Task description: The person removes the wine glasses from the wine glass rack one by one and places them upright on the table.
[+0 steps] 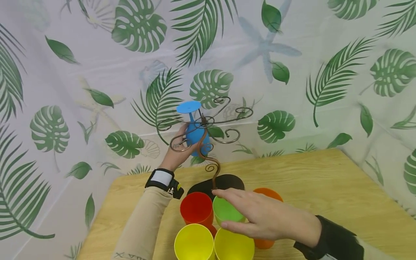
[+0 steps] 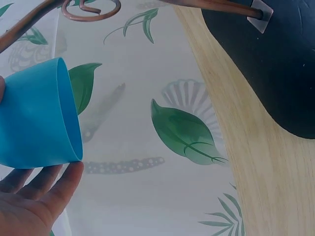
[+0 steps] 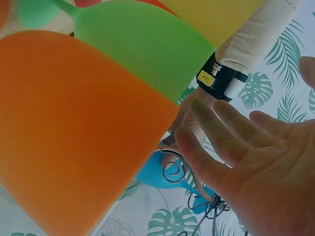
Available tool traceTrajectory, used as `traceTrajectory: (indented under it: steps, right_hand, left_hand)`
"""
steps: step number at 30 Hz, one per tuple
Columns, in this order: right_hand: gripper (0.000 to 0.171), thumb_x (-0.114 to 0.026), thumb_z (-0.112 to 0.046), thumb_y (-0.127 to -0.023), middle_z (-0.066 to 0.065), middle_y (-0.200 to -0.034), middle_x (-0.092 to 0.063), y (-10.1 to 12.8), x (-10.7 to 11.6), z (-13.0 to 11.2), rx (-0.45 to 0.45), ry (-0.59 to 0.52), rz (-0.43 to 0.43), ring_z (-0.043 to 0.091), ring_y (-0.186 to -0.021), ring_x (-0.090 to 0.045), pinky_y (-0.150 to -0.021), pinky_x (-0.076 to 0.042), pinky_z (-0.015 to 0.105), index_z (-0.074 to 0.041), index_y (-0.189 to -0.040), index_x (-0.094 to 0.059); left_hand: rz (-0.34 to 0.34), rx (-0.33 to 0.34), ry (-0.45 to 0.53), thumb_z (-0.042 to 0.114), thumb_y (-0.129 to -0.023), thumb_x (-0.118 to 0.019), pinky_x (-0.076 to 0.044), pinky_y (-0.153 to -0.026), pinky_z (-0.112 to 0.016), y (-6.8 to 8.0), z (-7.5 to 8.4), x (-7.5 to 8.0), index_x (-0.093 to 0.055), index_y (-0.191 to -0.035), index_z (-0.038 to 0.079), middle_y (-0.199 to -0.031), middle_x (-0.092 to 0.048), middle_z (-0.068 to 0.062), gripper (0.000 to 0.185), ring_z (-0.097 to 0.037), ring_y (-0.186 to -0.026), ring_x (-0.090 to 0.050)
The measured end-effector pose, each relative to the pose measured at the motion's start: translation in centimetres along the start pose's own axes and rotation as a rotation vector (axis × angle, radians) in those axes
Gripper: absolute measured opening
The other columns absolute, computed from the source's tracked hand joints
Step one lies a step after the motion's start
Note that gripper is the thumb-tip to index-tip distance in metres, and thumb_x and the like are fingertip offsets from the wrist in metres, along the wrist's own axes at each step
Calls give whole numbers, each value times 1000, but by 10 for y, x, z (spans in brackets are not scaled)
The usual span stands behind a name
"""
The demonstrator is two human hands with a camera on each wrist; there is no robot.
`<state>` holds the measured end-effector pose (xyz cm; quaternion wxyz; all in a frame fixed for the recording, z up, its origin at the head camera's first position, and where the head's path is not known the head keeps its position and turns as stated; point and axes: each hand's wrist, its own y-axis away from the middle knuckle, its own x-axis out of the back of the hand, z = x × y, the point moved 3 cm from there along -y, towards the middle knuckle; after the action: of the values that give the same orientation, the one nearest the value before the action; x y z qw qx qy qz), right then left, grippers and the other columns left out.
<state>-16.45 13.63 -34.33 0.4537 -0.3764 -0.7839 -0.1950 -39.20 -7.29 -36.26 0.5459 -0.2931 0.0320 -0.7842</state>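
My left hand point(image 1: 182, 148) grips the bowl of a blue plastic goblet point(image 1: 196, 135), turned upside down with its round foot on top. The goblet is beside the curled arms of a bronze wire stemware rack point(image 1: 217, 167); whether its stem rests in an arm cannot be told. In the left wrist view, fingers point(image 2: 61, 189) lie under the goblet's bowl near its rim. My right hand point(image 1: 260, 213) is stretched out over a green goblet point(image 1: 224, 209) and an orange goblet point(image 1: 268, 194), palm inward, holding nothing.
A red goblet point(image 1: 196, 207) and two yellow goblets, one on the left point(image 1: 194, 242) and one on the right point(image 1: 234, 245), stand close together at the front of the wooden table point(image 1: 305, 187). The rack's black base point(image 1: 231, 182) lies behind them. A leaf-patterned sheet point(image 1: 247, 83) covers the wall.
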Motion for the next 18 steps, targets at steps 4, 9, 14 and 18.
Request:
traceTrajectory:
  steps: [4, 9, 14, 18]
  right_hand:
    - [71, -50, -61, -101, -3, -156, -48, -2, 3, -1, -2, 0, 19, 22, -135, -53, -108, -47, 56, -23, -159, -34]
    - [74, -48, -63, -101, -4, -152, -51, -3, 9, -3, 17, -10, 39, 22, -135, -54, -108, -47, 56, -22, -160, -33]
    - [74, -50, -61, -101, 0, -156, -48, -2, 12, -3, 19, -17, 56, 25, -136, -53, -108, -46, 59, -19, -159, -34]
    - [73, -51, -59, -101, 1, -156, -48, -1, 11, -3, 16, -23, 60, 27, -136, -53, -108, -45, 61, -20, -160, -34]
  left_hand:
    - [-15, 31, 60, 22, -95, -72, -48, -109, -51, 3, 1, -1, -21, -164, 20, -167, -23, -17, 86, -43, -147, -35]
    - [-2, 43, 16, 19, -96, -72, -51, -105, -50, 9, 3, 4, -24, -164, 24, -165, -27, -16, 83, -44, -145, -38]
    - [23, 49, -84, 22, -94, -75, -56, -99, -49, 14, 3, 13, -27, -163, 26, -163, -33, -17, 84, -43, -140, -46]
    - [47, 85, -103, 25, -93, -77, -56, -99, -48, 14, 0, 19, -27, -163, 26, -162, -36, -16, 86, -42, -139, -48]
